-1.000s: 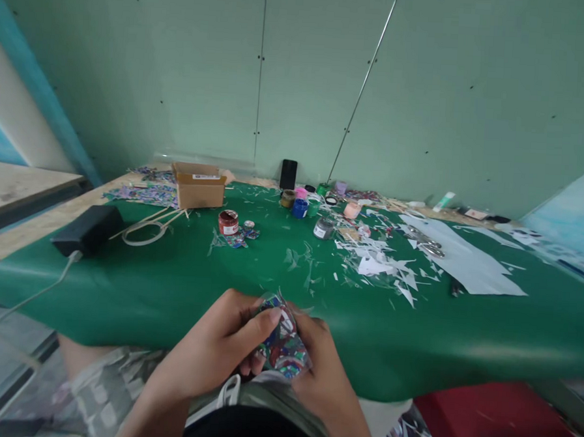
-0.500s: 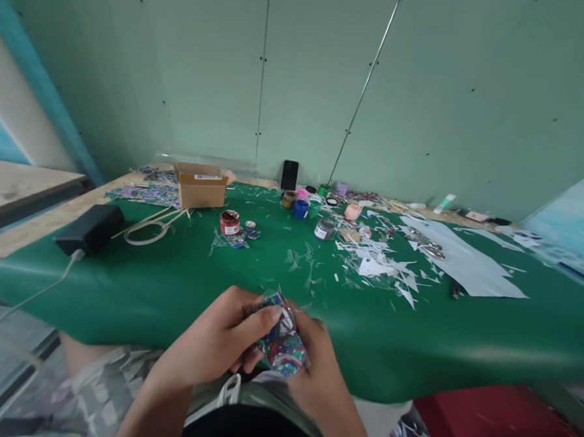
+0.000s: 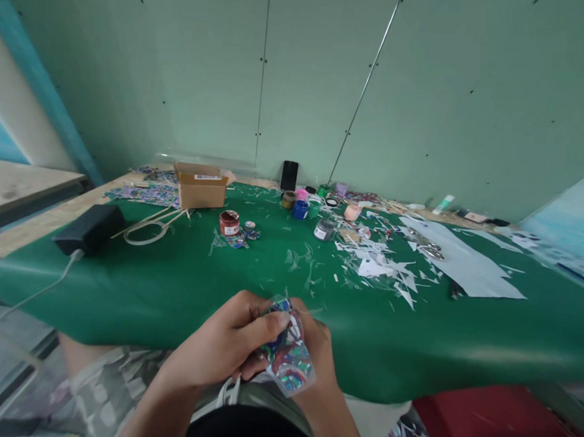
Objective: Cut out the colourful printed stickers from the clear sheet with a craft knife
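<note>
Both my hands meet at the near edge of the green table cover (image 3: 170,297). Between them is a small colourful patterned piece in clear film (image 3: 288,358), with red, blue and green shapes. My left hand (image 3: 221,348) pinches its top with thumb and fingers closed. My right hand (image 3: 317,357) grips it from behind and below, mostly hidden by the piece. The piece hangs over my lap, just in front of the table edge.
On the cover stand a red jar (image 3: 228,222), a blue jar (image 3: 300,208), a grey jar (image 3: 323,228) and a cardboard box (image 3: 200,185). White paper scraps (image 3: 382,265) and a large white sheet (image 3: 460,263) lie right. A black adapter (image 3: 90,229) sits left, a phone (image 3: 289,174) leans on the wall.
My hands have shifted slightly right and down. The patterned piece now hangs lower and shows more of its face.
</note>
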Motion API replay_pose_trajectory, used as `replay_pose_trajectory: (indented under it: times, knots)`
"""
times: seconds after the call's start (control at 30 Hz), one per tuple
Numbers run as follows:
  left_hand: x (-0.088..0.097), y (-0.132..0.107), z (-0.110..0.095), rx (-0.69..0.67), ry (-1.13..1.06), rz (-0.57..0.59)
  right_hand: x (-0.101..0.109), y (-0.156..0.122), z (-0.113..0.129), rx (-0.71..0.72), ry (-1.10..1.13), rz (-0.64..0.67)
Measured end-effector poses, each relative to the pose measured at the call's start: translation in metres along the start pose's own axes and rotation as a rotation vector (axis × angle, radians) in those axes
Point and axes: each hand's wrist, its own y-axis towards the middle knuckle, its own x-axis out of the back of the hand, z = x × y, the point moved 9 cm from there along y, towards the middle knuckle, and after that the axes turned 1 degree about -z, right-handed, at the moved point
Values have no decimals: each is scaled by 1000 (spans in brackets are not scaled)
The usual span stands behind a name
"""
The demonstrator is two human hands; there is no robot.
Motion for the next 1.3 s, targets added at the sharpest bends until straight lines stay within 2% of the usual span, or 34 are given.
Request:
replay_pose_trajectory:
  times: [0.17, 0.27, 0.33, 0.4, 0.47, 0.53, 0.6, 0.67, 0.73, 0.83, 0.9, 0.97, 1.03, 1.13, 1.3]
  knots:
    - [-5, 7, 12, 77, 1, 64, 1, 30, -49, -303, 132, -66]
    - [11, 11, 15, 80, 119, -77, -2, 43, -63, -359, 243, -17]
    - [21, 11, 13, 74, 238, -157, -3, 44, -60, -354, 366, 46]
    - [23, 12, 11, 70, 345, -171, -3, 40, -47, -297, 412, 109]
    - [22, 13, 10, 58, 424, -152, 1, 37, -34, -231, 352, 126]
    - [21, 15, 10, 39, 445, -141, 8, 35, -29, -208, 276, 70]
    - [26, 17, 9, 7, 412, -182, 16, 33, -30, -215, 238, -36]
    - [37, 18, 5, -45, 324, -288, 20, 29, -36, -250, 250, -119]
    - [49, 17, 2, -95, 222, -409, 16, 24, -43, -294, 302, -107]
    - [59, 16, 3, -127, 91, -530, 2, 19, -45, -318, 408, 13]
    - [61, 16, 5, -155, -29, -570, 4, 17, -45, -328, 508, -38]
    - [57, 17, 5, -233, -183, -558, 12, 17, -47, -344, 619, -175]
    - [49, 17, 1, -341, -285, -489, 15, 17, -48, -362, 708, -247]
    - [35, 16, -2, -389, -240, -396, 11, 18, -44, -381, 746, -183]
    - [17, 16, 5, -217, -2, -333, 7, 16, -26, -283, 610, 13]
